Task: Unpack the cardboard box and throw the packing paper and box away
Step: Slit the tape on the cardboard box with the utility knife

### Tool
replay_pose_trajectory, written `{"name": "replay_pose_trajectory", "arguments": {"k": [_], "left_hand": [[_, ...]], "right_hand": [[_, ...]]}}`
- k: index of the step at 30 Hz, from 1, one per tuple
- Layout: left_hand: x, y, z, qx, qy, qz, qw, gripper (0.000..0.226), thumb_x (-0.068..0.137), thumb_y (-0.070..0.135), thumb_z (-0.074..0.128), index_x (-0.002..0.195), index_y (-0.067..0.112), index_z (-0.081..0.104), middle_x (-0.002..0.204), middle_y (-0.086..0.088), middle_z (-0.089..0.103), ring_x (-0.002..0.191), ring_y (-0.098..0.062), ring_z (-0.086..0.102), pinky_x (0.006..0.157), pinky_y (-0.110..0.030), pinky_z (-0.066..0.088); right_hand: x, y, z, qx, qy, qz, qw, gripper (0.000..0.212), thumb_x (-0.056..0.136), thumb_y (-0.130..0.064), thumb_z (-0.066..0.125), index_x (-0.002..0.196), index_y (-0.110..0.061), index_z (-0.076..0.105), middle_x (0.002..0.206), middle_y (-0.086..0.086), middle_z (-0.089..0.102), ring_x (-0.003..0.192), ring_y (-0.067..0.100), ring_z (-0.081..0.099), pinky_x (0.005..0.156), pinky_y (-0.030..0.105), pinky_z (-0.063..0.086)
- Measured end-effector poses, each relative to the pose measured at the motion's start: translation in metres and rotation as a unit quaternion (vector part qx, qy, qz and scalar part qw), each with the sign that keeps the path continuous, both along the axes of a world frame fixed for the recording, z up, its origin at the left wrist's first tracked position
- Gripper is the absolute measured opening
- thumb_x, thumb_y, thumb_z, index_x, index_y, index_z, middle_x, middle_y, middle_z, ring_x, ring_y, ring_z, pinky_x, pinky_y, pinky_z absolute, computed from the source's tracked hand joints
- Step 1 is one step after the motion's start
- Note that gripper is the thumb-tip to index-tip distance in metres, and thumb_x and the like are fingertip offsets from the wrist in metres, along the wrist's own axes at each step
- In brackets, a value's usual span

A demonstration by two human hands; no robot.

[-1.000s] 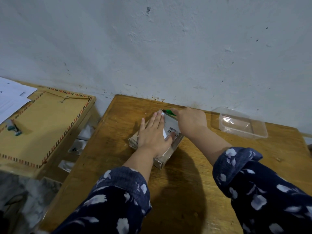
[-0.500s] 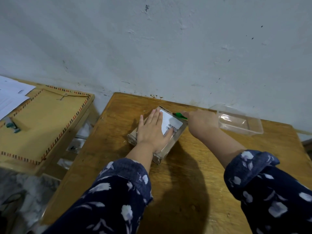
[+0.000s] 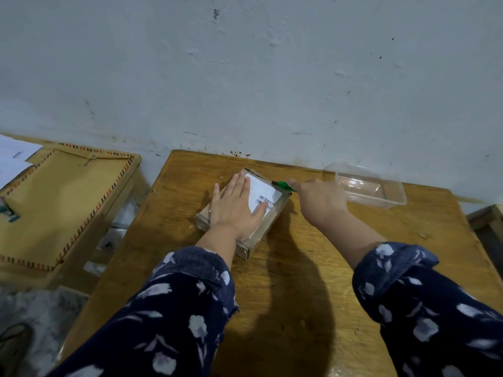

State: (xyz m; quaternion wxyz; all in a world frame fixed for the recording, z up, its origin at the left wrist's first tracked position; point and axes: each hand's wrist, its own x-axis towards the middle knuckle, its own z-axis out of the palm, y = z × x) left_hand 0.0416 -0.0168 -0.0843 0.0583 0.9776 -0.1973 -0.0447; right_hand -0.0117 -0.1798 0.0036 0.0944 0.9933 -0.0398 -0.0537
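Slitting tape: your left hand [image 3: 236, 206] flat on cardboard box [image 3: 268, 223]; right hand [image 3: 321, 198] gripping green cutter [image 3: 284, 185]; keep blade shallow.

My left hand [image 3: 236, 206] covers much of the cardboard box [image 3: 268, 225] top and part of its white label [image 3: 262, 191]. The green tool [image 3: 284, 185] vanishes into my right hand [image 3: 319, 200], so I can't identify it. At the left edge, white papers [image 3: 13, 159] are cut off; barcode print is unreadable.

Unreadable barcode on box label [image 3: 262, 193]
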Motion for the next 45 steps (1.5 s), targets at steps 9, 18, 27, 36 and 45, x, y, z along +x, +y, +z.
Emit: {"name": "replay_pose_trajectory", "arguments": {"k": [9,18,27,36,45], "left_hand": [[-0.001,0.0,0.001,-0.001,0.002,-0.001,1.0,0.08,0.091,0.066,0.012,0.152,0.017,-0.004,0.16,0.003,-0.014,0.146,-0.012,-0.014,0.119,-0.049,-0.003],[0.0,-0.001,0.0,-0.007,-0.003,-0.004,1.0,0.081,0.091,0.067,0.012,0.153,0.017,-0.003,0.16,0.003,-0.014,0.146,-0.013,-0.014,0.119,-0.049,-0.003],[0.0,0.0,-0.001,-0.011,0.0,-0.004,1.0,0.081,0.091,0.067,0.012,0.153,0.016,-0.003,0.16,0.002,-0.013,0.147,-0.013,-0.014,0.119,-0.048,-0.002],[-0.005,-0.005,0.0,-0.027,0.009,0.015,0.999,0.08,0.091,0.066,0.012,0.152,0.016,-0.003,0.16,0.001,-0.013,0.147,-0.015,-0.014,0.119,-0.048,-0.005],[-0.007,-0.008,0.003,-0.022,0.016,0.024,0.999,0.077,0.093,0.062,0.014,0.151,0.016,-0.007,0.16,-0.001,-0.015,0.147,-0.016,-0.015,0.119,-0.048,-0.006]], "right_hand": [[-0.01,-0.01,-0.012,-0.009,-0.019,-0.003,1.0,0.065,0.093,-0.008,0.042,0.146,-0.038,0.019,0.104,0.003,0.064,0.081,0.024,0.065,0.059,0.033,0.043],[-0.019,-0.017,-0.012,0.007,-0.02,-0.008,1.0,0.066,0.091,-0.006,0.041,0.145,-0.037,0.022,0.104,0.002,0.062,0.087,0.024,0.063,0.058,0.032,0.04],[-0.022,-0.025,-0.006,0.011,-0.011,-0.058,0.998,0.061,0.094,-0.007,0.035,0.145,-0.04,0.025,0.067,-0.002,0.046,0.051,0.014,0.043,0.044,0.027,0.034],[0.006,-0.009,-0.019,0.17,-0.045,-0.091,0.98,0.046,0.099,-0.023,0.031,0.14,-0.044,0.035,0.106,0.008,0.066,0.086,0.027,0.062,0.072,0.037,0.049],[0.036,0.014,-0.019,0.097,-0.018,-0.032,0.995,0.057,0.096,-0.016,0.039,0.142,-0.047,0.026,0.101,0.002,0.065,0.084,0.024,0.063,0.056,0.031,0.04]]}}
